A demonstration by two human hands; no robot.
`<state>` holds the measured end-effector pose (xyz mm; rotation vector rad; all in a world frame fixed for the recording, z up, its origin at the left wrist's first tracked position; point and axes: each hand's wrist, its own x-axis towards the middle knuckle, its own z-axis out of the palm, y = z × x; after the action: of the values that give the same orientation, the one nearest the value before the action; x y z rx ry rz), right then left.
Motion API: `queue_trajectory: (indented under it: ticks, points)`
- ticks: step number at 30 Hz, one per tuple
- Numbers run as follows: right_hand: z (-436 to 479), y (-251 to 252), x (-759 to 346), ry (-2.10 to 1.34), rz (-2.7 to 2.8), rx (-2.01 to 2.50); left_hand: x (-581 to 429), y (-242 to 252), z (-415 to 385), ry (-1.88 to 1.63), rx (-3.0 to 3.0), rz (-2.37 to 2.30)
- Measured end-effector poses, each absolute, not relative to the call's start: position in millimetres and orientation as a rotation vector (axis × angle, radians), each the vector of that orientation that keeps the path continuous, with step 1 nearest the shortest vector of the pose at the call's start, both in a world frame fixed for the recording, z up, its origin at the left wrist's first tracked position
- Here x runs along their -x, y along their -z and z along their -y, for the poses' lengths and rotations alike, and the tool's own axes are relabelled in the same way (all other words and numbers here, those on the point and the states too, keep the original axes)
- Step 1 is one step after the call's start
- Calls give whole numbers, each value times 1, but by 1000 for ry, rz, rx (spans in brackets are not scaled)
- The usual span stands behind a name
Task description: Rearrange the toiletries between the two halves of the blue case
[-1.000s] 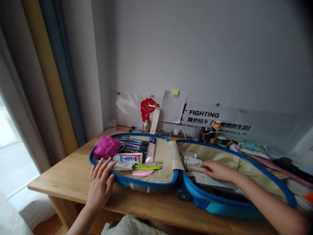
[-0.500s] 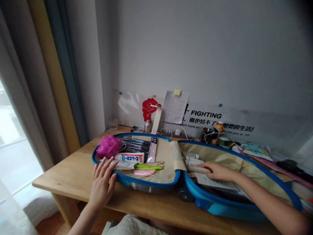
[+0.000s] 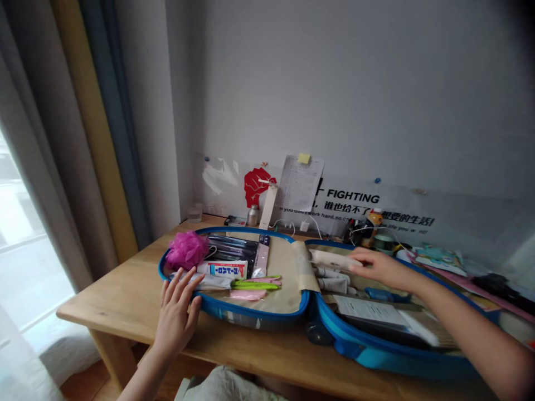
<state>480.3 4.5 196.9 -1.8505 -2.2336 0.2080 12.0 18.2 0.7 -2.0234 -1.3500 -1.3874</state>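
An open blue suitcase (image 3: 259,316) lies on the wooden table. My left hand (image 3: 179,306) rests with spread fingers on the left shell's front rim, beside a white packet (image 3: 215,282). That shell holds a pink bath puff (image 3: 186,249), a toothpaste box (image 3: 228,269), dark packaged items (image 3: 232,248) and green and pink items (image 3: 257,284). Over the right shell, my right hand (image 3: 374,266) pinches the right end of a pale tube-like item (image 3: 332,259). Below it lie white tubes (image 3: 334,284), a blue item (image 3: 382,294) and a printed white packet (image 3: 368,309).
Behind the suitcase stand a small metallic bottle (image 3: 252,215), a tall white strip-like object (image 3: 268,207), an orange-labelled bottle (image 3: 373,225) and cables. Colourful packages (image 3: 438,258) and a black item (image 3: 501,291) lie at the right. Curtains hang at the left.
My right hand has risen and moved slightly back, lifting the pale item from beside the white tubes. The blue item now shows. My left hand has stayed on the rim.
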Motion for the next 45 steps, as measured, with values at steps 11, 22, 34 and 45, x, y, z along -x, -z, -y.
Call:
queue_trajectory:
  ticks: [11,22,34,45]
  points:
    - [-55,-154,-253,-190,2465,1732,-13,0,-19,1394,2040,1427]
    - [-66,-134,-196,-148,2614,1745,-13,-2,-18,1370,2035,1407]
    - [-59,-133,-203,-174,2654,1699,-12,2,-19,1380,2041,1405]
    - [-69,-176,-252,-162,2468,1643,-12,0,-19,1388,2036,1382]
